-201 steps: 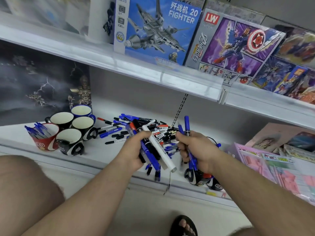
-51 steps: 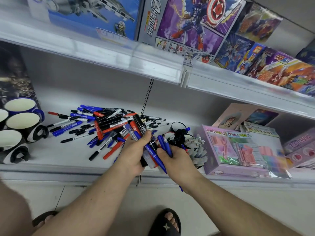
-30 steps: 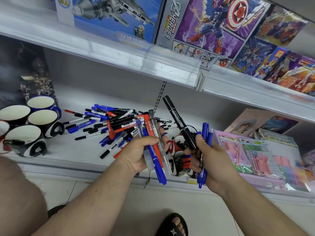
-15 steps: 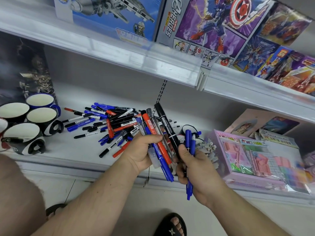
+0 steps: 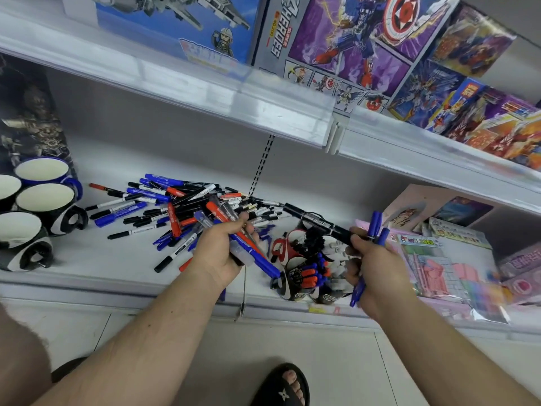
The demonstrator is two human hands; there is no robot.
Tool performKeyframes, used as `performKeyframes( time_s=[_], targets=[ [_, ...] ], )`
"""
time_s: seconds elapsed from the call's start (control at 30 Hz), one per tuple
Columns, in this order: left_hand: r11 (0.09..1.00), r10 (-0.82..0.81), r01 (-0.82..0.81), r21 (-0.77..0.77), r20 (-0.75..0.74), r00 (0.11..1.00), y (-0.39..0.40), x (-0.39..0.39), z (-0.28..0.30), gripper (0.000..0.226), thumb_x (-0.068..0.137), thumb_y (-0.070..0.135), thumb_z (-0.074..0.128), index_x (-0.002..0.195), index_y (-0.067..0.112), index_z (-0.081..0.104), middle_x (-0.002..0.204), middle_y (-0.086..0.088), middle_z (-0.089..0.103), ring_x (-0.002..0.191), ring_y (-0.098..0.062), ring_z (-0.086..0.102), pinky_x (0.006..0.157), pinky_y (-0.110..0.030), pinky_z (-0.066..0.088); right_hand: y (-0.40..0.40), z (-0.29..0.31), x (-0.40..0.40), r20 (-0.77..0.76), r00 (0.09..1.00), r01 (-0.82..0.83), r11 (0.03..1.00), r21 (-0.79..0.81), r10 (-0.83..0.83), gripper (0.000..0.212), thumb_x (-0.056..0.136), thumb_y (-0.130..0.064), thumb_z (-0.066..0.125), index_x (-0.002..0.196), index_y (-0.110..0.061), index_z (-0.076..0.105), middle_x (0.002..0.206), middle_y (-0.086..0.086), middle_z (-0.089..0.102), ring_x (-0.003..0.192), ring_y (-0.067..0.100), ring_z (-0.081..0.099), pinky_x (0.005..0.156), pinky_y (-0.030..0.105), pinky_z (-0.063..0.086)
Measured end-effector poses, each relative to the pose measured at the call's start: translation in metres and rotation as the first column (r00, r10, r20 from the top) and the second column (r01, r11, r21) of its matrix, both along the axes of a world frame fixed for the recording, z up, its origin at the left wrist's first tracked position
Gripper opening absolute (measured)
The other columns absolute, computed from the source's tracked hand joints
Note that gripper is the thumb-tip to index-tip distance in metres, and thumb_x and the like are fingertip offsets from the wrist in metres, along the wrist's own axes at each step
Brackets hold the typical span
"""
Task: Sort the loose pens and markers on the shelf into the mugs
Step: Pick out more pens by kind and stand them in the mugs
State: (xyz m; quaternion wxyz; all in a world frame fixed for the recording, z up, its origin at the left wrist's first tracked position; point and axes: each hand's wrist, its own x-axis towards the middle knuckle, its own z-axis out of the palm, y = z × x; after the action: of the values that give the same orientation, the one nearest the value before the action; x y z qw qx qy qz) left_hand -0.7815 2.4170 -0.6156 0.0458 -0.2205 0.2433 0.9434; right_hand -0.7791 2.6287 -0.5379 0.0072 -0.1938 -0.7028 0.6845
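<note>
mugs (image 5: 44, 200): glossy glazed ceramic | pens (image 5: 164, 206): smooth plastic | shelf (image 5: 87, 253): smooth white painted metal look | boxes (image 5: 345, 48): glossy printed card | sandal (image 5: 282, 388): matt black

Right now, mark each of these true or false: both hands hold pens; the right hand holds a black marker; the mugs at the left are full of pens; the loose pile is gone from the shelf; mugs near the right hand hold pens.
1. Both hands hold pens. True: the left hand grips a mixed bundle and the right hand grips blue pens.
2. The right hand holds a black marker. True.
3. The mugs at the left are full of pens. False: their visible insides are empty.
4. The loose pile is gone. False: many pens lie on the shelf.
5. The mugs near the right hand hold pens. True.
</note>
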Motion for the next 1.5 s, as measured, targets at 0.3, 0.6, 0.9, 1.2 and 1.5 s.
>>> performKeyframes(
  time_s=[0.3,0.6,0.9,1.2,1.5],
  targets=[
    [0.999,0.046,-0.046,0.008,0.087,0.995,-0.001,-0.035,-0.023,0.008,0.098,0.008,0.051,0.097,0.010,0.059,0.080,-0.005,0.057,0.084,-0.018,0.055,0.090,-0.039,0.050,0.052,-0.020,-0.079,-0.113,0.990,0.133,0.817,0.562,-0.084,0.008,0.090,-0.017,0.061,0.094,-0.017,0.067,0.068,0.006,0.055,0.058,0.023,0.043,0.054,0.028,0.033],
    [0.998,0.054,-0.058,0.024,0.140,0.989,0.010,-0.056,-0.028,0.012,0.099,0.008,0.048,0.091,0.011,0.056,0.069,-0.004,0.056,0.058,-0.015,0.058,0.068,-0.029,0.053,0.051,-0.043,-0.097,-0.122,0.984,-0.001,0.697,0.717,0.128,0.005,0.089,-0.023,0.065,0.087,-0.027,0.062,0.066,0.007,0.061,0.059,0.025,0.052,0.063,0.036,0.047],
    [0.993,0.030,-0.048,0.108,0.158,0.987,0.031,-0.063,-0.028,0.014,0.099,0.005,0.048,0.088,0.010,0.056,0.074,-0.004,0.054,0.065,-0.014,0.055,0.076,-0.031,0.053,0.073,-0.037,-0.096,-0.122,0.988,0.023,0.680,0.733,0.098,0.022,0.090,-0.012,0.068,0.110,-0.020,0.068,0.075,-0.002,0.063,0.059,0.012,0.053,0.054,0.022,0.040],
    [0.996,0.042,-0.056,0.076,0.170,0.984,0.026,-0.058,-0.028,0.015,0.099,0.005,0.048,0.088,0.010,0.057,0.075,-0.005,0.055,0.072,-0.015,0.055,0.078,-0.033,0.052,0.080,-0.040,-0.101,-0.155,0.988,0.093,0.766,0.636,0.009,0.017,0.090,-0.014,0.069,0.107,-0.017,0.066,0.073,0.003,0.061,0.055,0.018,0.047,0.053,0.026,0.040],
    [0.999,0.032,-0.029,-0.016,0.186,0.982,0.014,-0.055,-0.036,0.012,0.098,0.005,0.050,0.091,0.010,0.059,0.074,-0.004,0.057,0.077,-0.018,0.055,0.090,-0.038,0.052,0.056,-0.081,-0.175,-0.050,0.998,0.026,0.597,0.802,0.023,0.013,0.089,-0.024,0.063,0.094,-0.012,0.065,0.068,0.005,0.059,0.064,0.025,0.055,0.060,0.030,0.041]
  ],
)
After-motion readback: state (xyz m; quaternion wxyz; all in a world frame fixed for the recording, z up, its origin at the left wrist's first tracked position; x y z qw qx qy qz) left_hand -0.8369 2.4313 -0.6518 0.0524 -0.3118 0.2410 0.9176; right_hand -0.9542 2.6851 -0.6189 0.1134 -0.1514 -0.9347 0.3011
